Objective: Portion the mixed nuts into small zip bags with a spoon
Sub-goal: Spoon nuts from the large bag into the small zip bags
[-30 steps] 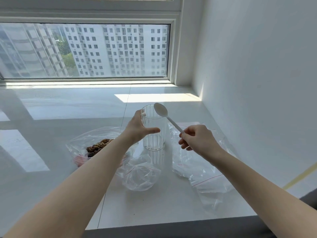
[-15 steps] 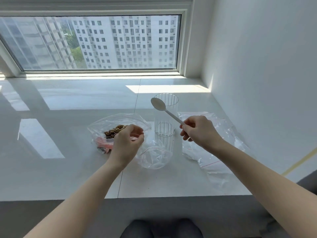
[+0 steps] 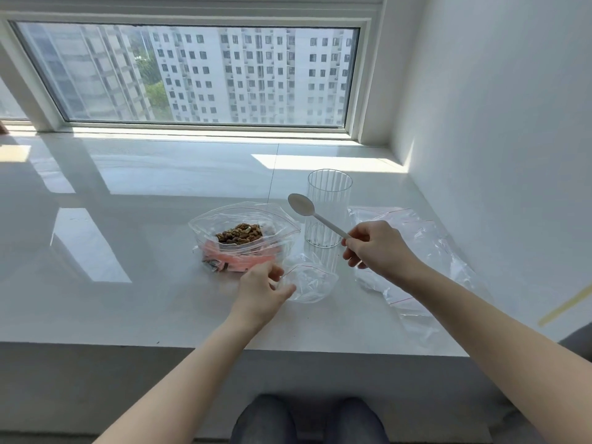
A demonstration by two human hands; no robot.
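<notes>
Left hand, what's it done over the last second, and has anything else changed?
The left hand let go of the clear ribbed glass and came down toward the person, to the mouth of the small clear zip bag. The right hand still pinches the white plastic spoon; the big bag of mixed nuts stays put.

We have a single wide-angle view, worn on the head, looking forward and down over the counter toward the window straight ahead. It sits close above both forearms, with the knees at the bottom edge and a white wall along our right.
</notes>
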